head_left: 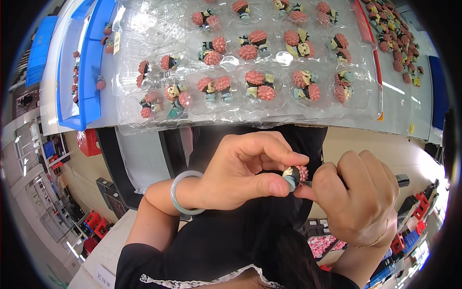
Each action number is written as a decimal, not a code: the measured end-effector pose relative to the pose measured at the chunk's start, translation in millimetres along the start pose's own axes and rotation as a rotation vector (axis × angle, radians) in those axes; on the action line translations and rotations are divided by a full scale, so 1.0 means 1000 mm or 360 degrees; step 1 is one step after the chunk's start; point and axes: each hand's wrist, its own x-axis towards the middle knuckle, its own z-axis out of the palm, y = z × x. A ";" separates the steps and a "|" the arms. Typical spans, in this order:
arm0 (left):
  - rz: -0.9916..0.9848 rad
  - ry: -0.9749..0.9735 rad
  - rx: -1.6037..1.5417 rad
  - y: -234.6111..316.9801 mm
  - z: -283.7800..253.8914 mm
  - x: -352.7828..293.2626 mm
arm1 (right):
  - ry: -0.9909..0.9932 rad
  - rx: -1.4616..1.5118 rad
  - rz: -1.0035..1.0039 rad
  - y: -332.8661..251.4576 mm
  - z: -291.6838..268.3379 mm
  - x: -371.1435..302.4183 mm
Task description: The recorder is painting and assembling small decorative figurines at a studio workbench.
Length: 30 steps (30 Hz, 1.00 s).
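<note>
Left hand (pixel 236 174) is pinching one small, knobbly pink-topped figurine (pixel 295 174), right hand (pixel 358 197) is clamping one slim grey tool (pixel 307 183).

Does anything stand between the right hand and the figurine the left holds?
Only the thin tool in the right hand, its tip at the figurine pinched in the left hand; whether they touch is unclear. Nothing else visible intervenes.

Leaving open room between the right hand (pixel 358 195) and the white table (pixel 397 115). Running into the figurine-laden blister tray (pixel 284 111) ahead of the left hand (pixel 240 168).
</note>
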 end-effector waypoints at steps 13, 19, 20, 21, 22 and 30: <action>0.0234 -0.0082 -0.0187 -0.010 0.003 0.004 | 0.0174 0.0242 0.0070 0.003 0.010 -0.010; 0.0375 -0.0129 -0.0251 -0.014 0.003 0.007 | 0.0191 0.0484 0.0070 0.001 0.020 -0.014; 0.0369 -0.0124 -0.0260 -0.014 0.003 0.007 | 0.0191 0.0485 0.0070 0.001 0.021 -0.014; 0.0362 -0.0120 -0.0270 -0.015 0.003 0.006 | 0.0210 0.0488 0.0068 0.001 0.023 -0.014; 0.0361 -0.0119 -0.0270 -0.015 0.003 0.006 | 0.0229 0.0491 0.0066 0.002 0.025 -0.014; 0.0495 0.0014 -0.0070 -0.014 0.004 0.005 | 0.0327 0.0379 0.0008 0.005 0.032 -0.014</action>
